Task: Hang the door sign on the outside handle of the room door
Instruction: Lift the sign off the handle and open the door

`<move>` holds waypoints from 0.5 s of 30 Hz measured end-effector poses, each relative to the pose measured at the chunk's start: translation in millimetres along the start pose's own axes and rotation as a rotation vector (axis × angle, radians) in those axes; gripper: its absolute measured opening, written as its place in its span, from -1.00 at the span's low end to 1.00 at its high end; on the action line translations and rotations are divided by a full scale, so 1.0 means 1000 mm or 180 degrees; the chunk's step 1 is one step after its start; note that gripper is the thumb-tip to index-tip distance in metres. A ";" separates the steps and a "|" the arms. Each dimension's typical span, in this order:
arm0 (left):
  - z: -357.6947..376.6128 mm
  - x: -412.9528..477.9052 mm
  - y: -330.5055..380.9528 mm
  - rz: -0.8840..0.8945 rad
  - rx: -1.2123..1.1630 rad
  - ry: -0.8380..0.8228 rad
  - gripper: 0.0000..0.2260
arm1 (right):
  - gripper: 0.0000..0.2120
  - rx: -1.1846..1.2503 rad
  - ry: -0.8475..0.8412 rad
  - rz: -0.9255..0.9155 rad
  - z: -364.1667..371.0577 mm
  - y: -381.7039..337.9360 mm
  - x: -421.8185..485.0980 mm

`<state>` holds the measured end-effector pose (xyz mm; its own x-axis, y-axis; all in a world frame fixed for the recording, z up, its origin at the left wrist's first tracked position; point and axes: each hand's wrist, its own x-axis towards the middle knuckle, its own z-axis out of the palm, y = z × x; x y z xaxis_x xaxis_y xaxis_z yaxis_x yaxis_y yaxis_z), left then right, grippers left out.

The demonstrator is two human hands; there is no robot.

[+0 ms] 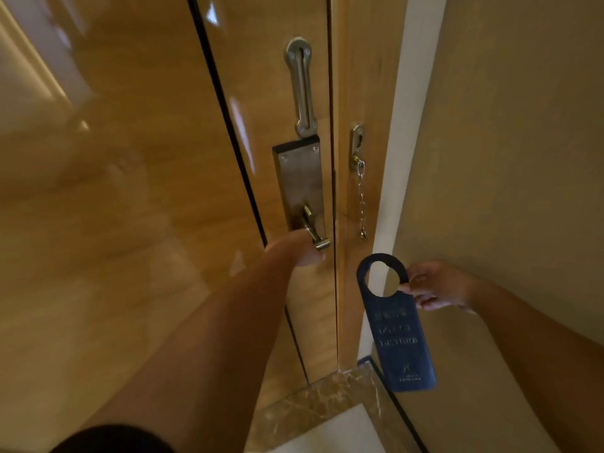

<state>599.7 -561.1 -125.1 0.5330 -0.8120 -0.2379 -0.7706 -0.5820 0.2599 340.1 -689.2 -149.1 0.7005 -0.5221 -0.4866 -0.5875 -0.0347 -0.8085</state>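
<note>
The door sign [397,335], a dark blue card with a round hanging hole at its top, was held in the right hand [436,286], pinched by the fingers at the right rim of that hole and left dangling in front of the pale wall, to the right of the door frame. It was touching neither door nor handle. The left hand [297,251] was stretched out to the inside handle [315,235] on the steel lock plate [300,181] of the wooden door [137,191]; whether it was closed round the lever or only laid against it could not be told, since the fingers were hidden behind the hand itself. The door appeared shut, its edge lying tight against the frame at the right. The security chain [362,197] was hanging loose from its bracket on the frame, not hooked into the slide guard [302,89] above the lock plate, so nothing seemed to bar the opening. Judged from this, the task was at an early stage — the sign was picked up and carried to the door, but the outside handle was not in view at all. What was left, it seemed, was nearly everything that counts: the door to be opened, the sign to be brought round its edge, and the hole to be slipped over the outer lever.
</note>
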 end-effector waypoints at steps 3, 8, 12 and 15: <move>-0.003 0.003 -0.004 -0.0098 -0.0410 -0.0342 -0.66 | -0.85 -0.0052 -0.0041 0.0057 -0.002 0.006 0.004; 0.027 0.016 -0.007 -0.0647 -0.1034 0.0017 -0.66 | -0.88 -0.0150 -0.0120 -0.0042 -0.008 0.000 0.008; 0.055 0.025 -0.011 -0.0816 -0.2079 0.0195 -0.83 | -0.88 -0.0084 -0.0236 -0.0261 -0.007 -0.014 0.016; 0.064 0.026 -0.013 -0.0823 -0.2416 0.0393 -0.89 | -0.87 0.0027 -0.0348 -0.0468 -0.004 -0.022 0.021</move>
<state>601.3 -571.2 -194.9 0.7306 -0.6210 -0.2838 -0.1943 -0.5876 0.7855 366.2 -702.9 -139.8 0.8187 -0.4162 -0.3957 -0.4724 -0.0963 -0.8761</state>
